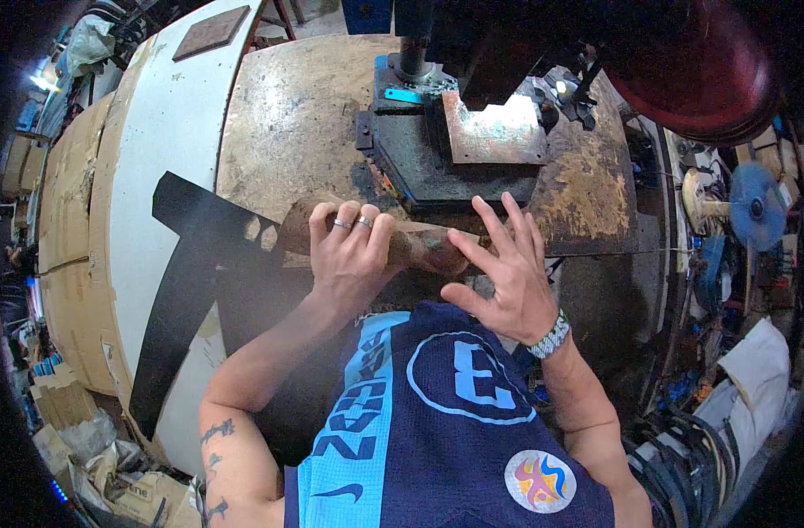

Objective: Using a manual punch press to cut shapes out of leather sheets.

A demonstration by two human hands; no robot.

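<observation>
My left hand (349, 255), with rings on two fingers, curls over a worn brown piece (428, 249) at the near edge of the wooden table. What the piece is made of is hard to tell, and part of it is hidden under the hand. My right hand (509, 277) is open, fingers spread, its index fingertip close to the right end of that piece. Whether it touches is unclear. To the left lies a black cut sheet (182, 264) with long curved arms and small holes. Beyond my hands is the dark press bed (411, 158) with a shiny metal plate (494, 141).
The press's dark head (499, 53) overhangs the plate, and a red wheel (701, 70) is at upper right. A turquoise strip (403, 95) lies on the bed. A white board (169, 106) and cardboard (76, 185) stand left. A blue fan (756, 204) is at right.
</observation>
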